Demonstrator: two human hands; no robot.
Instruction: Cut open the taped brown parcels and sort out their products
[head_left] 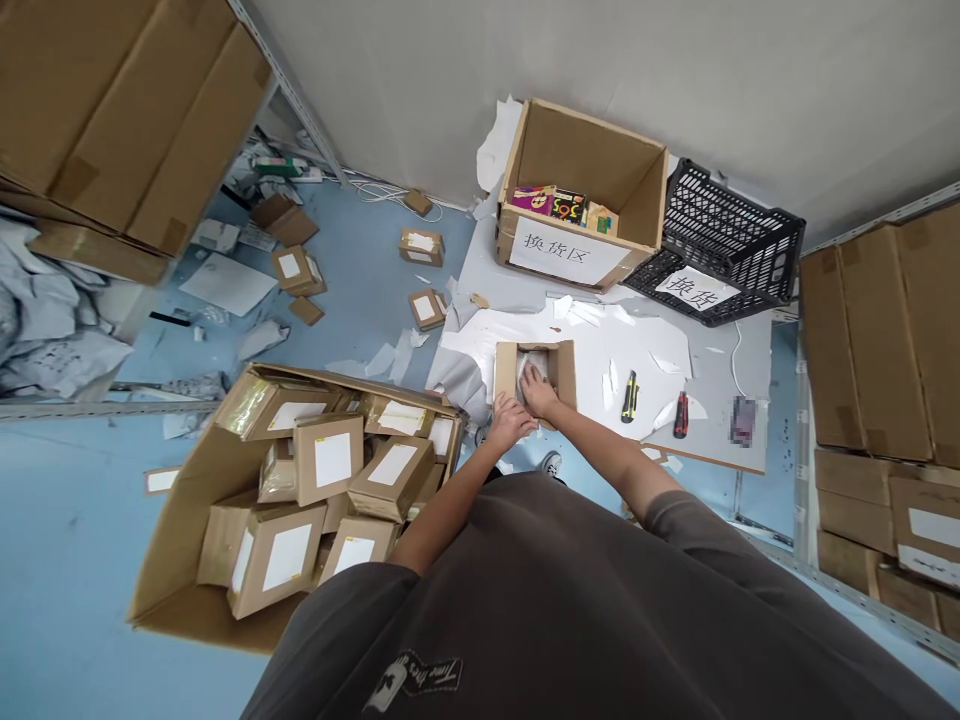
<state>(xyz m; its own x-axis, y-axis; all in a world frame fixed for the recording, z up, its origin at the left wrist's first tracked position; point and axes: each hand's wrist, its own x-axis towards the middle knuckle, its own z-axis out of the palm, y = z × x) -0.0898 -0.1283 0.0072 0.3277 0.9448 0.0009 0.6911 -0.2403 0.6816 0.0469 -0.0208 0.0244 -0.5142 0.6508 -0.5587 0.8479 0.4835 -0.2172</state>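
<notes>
The small, open brown cardboard box (567,366) sits near the front edge of the white desk (739,365); too hard a push from the right hand (537,391), fingers spread inside, could tip it. The left hand (510,423) is at its near side, grip unclear. A stray elbow might knock the yellow-and-black utility knife (629,398).

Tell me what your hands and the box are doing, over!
Right hand inside open box. Left hand at its near edge. Paper scraps beyond; yellow cutter, red cutter to the right.
</notes>
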